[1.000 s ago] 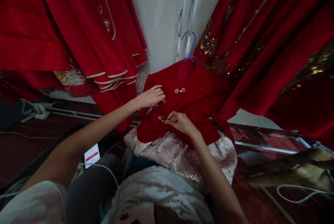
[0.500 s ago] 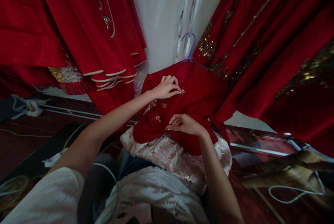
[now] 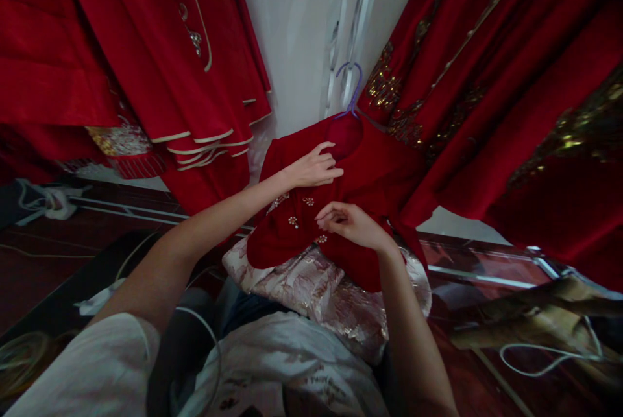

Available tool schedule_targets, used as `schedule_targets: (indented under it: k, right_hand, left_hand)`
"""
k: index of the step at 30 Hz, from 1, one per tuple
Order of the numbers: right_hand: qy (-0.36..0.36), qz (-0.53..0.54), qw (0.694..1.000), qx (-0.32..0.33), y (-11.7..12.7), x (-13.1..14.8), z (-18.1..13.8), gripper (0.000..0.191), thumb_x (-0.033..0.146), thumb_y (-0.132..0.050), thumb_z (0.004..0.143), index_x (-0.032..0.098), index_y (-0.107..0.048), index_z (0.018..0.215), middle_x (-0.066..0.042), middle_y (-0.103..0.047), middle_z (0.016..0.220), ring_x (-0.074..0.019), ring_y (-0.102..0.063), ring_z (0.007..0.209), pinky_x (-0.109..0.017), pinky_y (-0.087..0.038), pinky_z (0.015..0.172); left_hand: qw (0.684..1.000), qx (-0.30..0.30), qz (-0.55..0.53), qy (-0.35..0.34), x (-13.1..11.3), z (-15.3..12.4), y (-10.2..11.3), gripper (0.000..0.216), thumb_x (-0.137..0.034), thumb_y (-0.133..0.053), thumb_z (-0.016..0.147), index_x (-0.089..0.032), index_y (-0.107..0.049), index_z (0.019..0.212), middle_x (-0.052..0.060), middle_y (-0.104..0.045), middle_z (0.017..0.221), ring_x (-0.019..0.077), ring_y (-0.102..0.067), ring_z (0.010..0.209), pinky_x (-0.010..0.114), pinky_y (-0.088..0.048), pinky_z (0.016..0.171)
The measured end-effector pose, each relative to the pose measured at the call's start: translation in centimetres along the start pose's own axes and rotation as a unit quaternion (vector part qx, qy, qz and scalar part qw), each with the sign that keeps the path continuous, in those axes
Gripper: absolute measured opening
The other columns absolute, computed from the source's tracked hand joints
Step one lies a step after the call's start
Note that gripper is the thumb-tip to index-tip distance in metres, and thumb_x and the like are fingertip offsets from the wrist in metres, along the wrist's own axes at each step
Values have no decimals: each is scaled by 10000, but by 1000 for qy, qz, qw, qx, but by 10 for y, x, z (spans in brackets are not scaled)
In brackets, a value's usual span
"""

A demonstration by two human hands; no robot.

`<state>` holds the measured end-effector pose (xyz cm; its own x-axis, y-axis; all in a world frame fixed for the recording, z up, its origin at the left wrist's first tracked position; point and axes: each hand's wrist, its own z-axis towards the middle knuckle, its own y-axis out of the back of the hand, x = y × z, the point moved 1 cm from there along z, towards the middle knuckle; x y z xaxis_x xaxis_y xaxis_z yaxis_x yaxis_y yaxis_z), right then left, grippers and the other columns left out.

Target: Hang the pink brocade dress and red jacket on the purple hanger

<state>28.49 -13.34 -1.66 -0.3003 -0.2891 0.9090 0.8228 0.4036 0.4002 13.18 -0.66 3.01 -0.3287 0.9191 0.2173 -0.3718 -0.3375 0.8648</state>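
A red jacket (image 3: 374,174) on a purple hanger (image 3: 357,83) lies spread across my lap. My left hand (image 3: 315,167) rests near its neckline, fingers stretched over the cloth and nothing visible in them. Lower down, my right hand (image 3: 353,224) hovers at the front with loosely bent fingers, holding nothing I can see. Just below its fingertips sits a flower-shaped beaded ornament (image 3: 321,239). Two similar ornaments lie to the left, an upper one (image 3: 308,201) and a lower one (image 3: 293,222). The ornament near the neckline is hidden by my left hand.
Under the jacket is a pale pink brocade fabric (image 3: 311,281). Red garments (image 3: 204,99) hang at left, and red gold-sequined ones (image 3: 467,99) at right. A metal rack rail (image 3: 481,277) runs low behind. Brown wrapped material with a white cord (image 3: 530,326) lies at right.
My right hand has let go of the lower beaded ornament and lifted up from it. My left hand has loosened its pinch near the neckline and stretched its fingers over the cloth.
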Motion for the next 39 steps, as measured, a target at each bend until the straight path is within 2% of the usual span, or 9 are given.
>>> schedule_targets:
  k: [3, 6, 11, 16, 20, 24, 27, 31, 39]
  right_hand:
    - [17, -35, 988, -147, 13, 8, 13, 266, 418, -619, 819, 162, -637, 889, -19, -643, 739, -121, -591, 676, -254, -507, 675]
    - [64, -52, 941, -328, 20, 17, 43, 402, 527, -530, 858, 173, -599, 1036, -67, -652, 914, -145, -612, 821, -279, -523, 773]
    - [40, -116, 916, -381, 8, 19, 91, 801, 700, -317, 869, 124, -277, 1425, -211, -365, 1442, -272, -328, 1383, -473, -340, 1092]
    - [-47, -292, 817, -495, 26, 8, 75, 981, 721, -349, 839, -41, -196, 1438, -359, -245, 1453, -427, -180, 1411, -614, -184, 1100]
    - [-43, -427, 737, -522, 76, 8, 49, 816, 651, -311, 890, -14, -392, 1356, -324, -399, 1364, -427, -301, 1349, -625, -203, 1079]
    - [-78, -493, 709, -498, 120, 9, 30, 709, 575, -278, 929, -21, -552, 1199, -319, -454, 1294, -415, -349, 1300, -606, -241, 1060]
    - [-90, -517, 706, -476, 138, 8, 16, 673, 557, -276, 935, 6, -607, 1130, -303, -437, 1293, -397, -369, 1260, -564, -309, 1018]
    - [-86, -541, 719, -428, 150, 2, 11, 639, 571, -307, 927, 66, -633, 1142, -260, -445, 1268, -382, -377, 1214, -557, -332, 971]
    - [-125, -500, 749, -415, 175, -11, 38, 730, 641, -238, 919, 74, -671, 1073, -245, -488, 1222, -346, -436, 1178, -514, -353, 956]
  left_hand:
    - [999, -10, 35, 40, 3, -8, -4, 242, -258, -381, 942, -251, -614, 1009, 5, -645, 810, 163, -567, 839, 520, -171, 1142]
    - [987, -76, 51, 132, -1, -13, -7, 272, -306, -385, 942, -186, -568, 1104, 64, -644, 946, 206, -566, 943, 555, -176, 1122]
    - [931, -187, 43, 311, -11, -18, -7, 483, -208, -427, 880, -149, -366, 1356, 185, -427, 1362, 333, -366, 1298, 613, -134, 1111]
    - [876, -218, 11, 430, 24, -41, 16, 566, -168, -477, 823, -138, -349, 1374, 217, -349, 1425, 386, -297, 1350, 596, -227, 1087]
    - [852, -166, 15, 496, 65, -60, 37, 407, -176, -503, 797, -181, -542, 1203, 156, -600, 1146, 343, -519, 1157, 516, -385, 994]
    - [826, -151, 4, 543, 87, -67, 44, 298, -237, -538, 790, -205, -633, 1070, 108, -670, 960, 320, -600, 1042, 461, -443, 934]
    - [806, -145, -149, 554, 94, -68, 41, 199, -226, -554, 775, -166, -672, 924, 76, -690, 842, 265, -654, 890, 375, -502, 833]
    - [685, -97, -411, 594, 91, -73, 34, 156, -267, -592, 761, -134, -662, 806, 51, -658, 613, 217, -655, 640, 320, -538, 647]
    - [584, -48, -536, 608, 83, -77, 31, 149, -259, -632, 706, -142, -674, 788, 55, -660, 569, 233, -667, 583, 379, -584, 657]
